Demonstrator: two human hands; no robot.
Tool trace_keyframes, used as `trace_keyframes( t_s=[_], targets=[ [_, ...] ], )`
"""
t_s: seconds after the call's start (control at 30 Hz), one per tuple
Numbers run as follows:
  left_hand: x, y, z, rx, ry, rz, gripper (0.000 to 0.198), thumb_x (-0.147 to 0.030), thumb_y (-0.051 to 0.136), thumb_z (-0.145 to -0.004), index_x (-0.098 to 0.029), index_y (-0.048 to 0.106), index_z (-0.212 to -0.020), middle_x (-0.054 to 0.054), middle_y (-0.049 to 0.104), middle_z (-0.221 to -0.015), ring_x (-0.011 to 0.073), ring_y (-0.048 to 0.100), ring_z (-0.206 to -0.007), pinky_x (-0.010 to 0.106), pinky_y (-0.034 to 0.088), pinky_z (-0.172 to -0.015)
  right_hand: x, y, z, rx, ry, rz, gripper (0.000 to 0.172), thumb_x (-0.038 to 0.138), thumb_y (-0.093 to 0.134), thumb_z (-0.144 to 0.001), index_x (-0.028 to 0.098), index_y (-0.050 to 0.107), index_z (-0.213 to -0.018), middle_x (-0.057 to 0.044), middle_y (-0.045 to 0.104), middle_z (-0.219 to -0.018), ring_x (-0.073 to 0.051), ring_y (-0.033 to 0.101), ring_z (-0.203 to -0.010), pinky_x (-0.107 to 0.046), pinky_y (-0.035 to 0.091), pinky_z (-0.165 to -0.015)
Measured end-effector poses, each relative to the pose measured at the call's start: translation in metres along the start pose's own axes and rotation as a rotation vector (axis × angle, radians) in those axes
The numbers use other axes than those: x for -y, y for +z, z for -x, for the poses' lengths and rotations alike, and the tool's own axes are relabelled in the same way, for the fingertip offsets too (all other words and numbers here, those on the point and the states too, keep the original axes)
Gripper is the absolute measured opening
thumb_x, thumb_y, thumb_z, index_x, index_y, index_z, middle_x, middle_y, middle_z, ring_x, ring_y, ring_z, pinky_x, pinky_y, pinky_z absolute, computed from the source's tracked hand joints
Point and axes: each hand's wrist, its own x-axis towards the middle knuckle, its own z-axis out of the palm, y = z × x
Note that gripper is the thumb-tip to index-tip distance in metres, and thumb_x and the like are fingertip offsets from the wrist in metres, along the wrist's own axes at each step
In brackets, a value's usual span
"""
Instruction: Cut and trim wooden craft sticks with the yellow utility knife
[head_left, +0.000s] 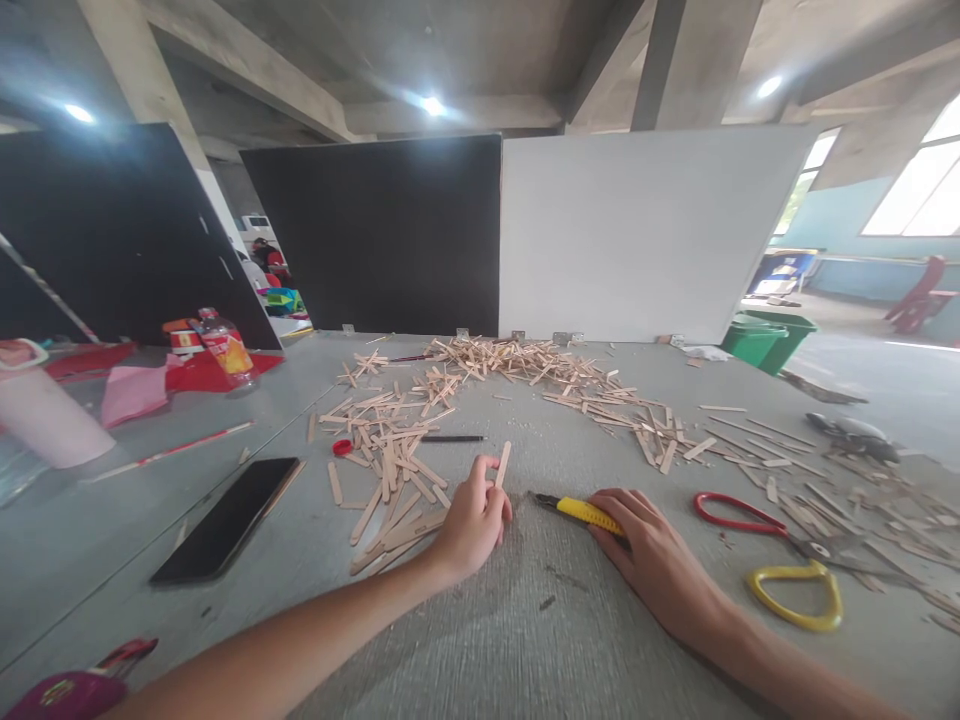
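My left hand (478, 515) is closed around a wooden craft stick (503, 464), which points up and away from the fingers. To its right, my right hand (637, 535) rests low over the table with its fingers round the rear of a yellow utility knife (589, 515). The knife's dark tip points left, toward my left hand, and does not touch the stick. A big loose heap of craft sticks (517, 360) spreads across the far side of the table, and more sticks lie just left of my left hand. Part of the knife's handle is hidden under my right fingers.
Red-and-yellow-handled scissors (795, 550) lie to the right, near scattered wood strips (862, 530). On the left are a black phone (229, 520), a drink bottle (226, 350) and a pink cup (52, 405). A black pencil (454, 438) lies ahead. Upright black (390, 235) and white boards (637, 235) stand behind.
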Motion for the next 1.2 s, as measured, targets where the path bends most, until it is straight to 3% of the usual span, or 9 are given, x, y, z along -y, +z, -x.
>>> trace_keyframes(
  t_s=[0.33, 1.2],
  targets=[
    [-0.0009, -0.0003, 0.0017, 0.021, 0.003, -0.009, 0.016, -0.031, 0.037, -0.104, -0.024, 0.042, -0.117, -0.006, 0.059, -0.073, 0.0109, 0.051, -0.044, 0.021, 0.039, -0.043, -0.0006, 0.0003, 0.0011, 0.014, 0.031, -0.005, 0.021, 0.036, 0.053, -0.107, 0.024, 0.064, -0.122, -0.011, 0.070, -0.121, -0.031, 0.065, -0.108, -0.054, 0.059, -0.093],
    [0.0000, -0.0005, -0.0006, 0.006, 0.027, -0.007, 0.017, -0.031, 0.039, -0.103, -0.024, 0.043, -0.118, -0.007, 0.058, -0.071, 0.0113, 0.051, -0.043, 0.022, 0.038, -0.044, 0.0044, -0.0028, -0.0004, 0.019, 0.023, 0.010, 0.017, 0.030, 0.053, -0.108, 0.023, 0.064, -0.120, -0.011, 0.070, -0.123, -0.030, 0.066, -0.110, -0.053, 0.058, -0.098]
  ],
)
